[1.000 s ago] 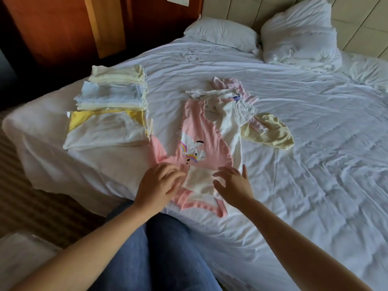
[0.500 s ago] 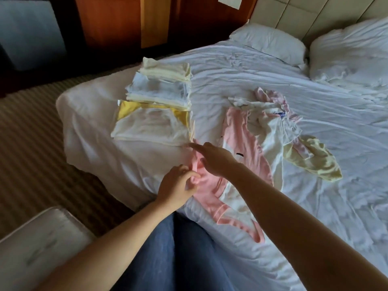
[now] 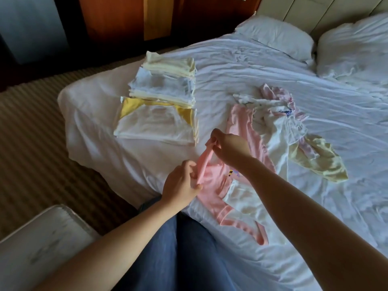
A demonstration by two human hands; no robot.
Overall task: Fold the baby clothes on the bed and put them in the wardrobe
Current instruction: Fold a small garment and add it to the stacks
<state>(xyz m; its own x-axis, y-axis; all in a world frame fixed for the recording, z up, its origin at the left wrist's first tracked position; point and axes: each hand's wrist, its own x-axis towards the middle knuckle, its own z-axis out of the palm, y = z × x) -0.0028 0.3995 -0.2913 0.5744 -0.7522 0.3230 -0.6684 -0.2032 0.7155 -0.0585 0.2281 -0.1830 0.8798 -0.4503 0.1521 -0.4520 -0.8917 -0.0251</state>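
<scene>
1. The left hand (image 3: 181,184) is curling its fingers and thumb round the near end of a pink sleeve (image 3: 202,164), just above the person's jeans-clad leg (image 3: 178,248).
2. The right hand (image 3: 228,148), just beyond the left hand and slightly to its right, is pinching the sleeve's far end between thumb and fingers, holding it raised off the bed (image 3: 231,66).
3. The pink garment (image 3: 211,185) is lying flat on the white sheet under both hands and to their right, with a small cartoon print showing beside the right wrist.
4. Beyond the left hand, three folded stacks are sitting in a row: a white-and-yellow stack (image 3: 155,124) nearest, a pale stack (image 3: 163,87) behind it, and a cream stack (image 3: 170,64) farthest.
5. Beyond the right hand and to its right, an unfolded heap is lying loose: a white garment (image 3: 279,131), a yellow garment (image 3: 321,162) and a pink-striped piece (image 3: 273,91).
6. Far beyond both hands, two pillows (image 3: 275,36) are resting at the head of the bed, and dark wooden panels (image 3: 117,17) are standing past the bed's left side.
</scene>
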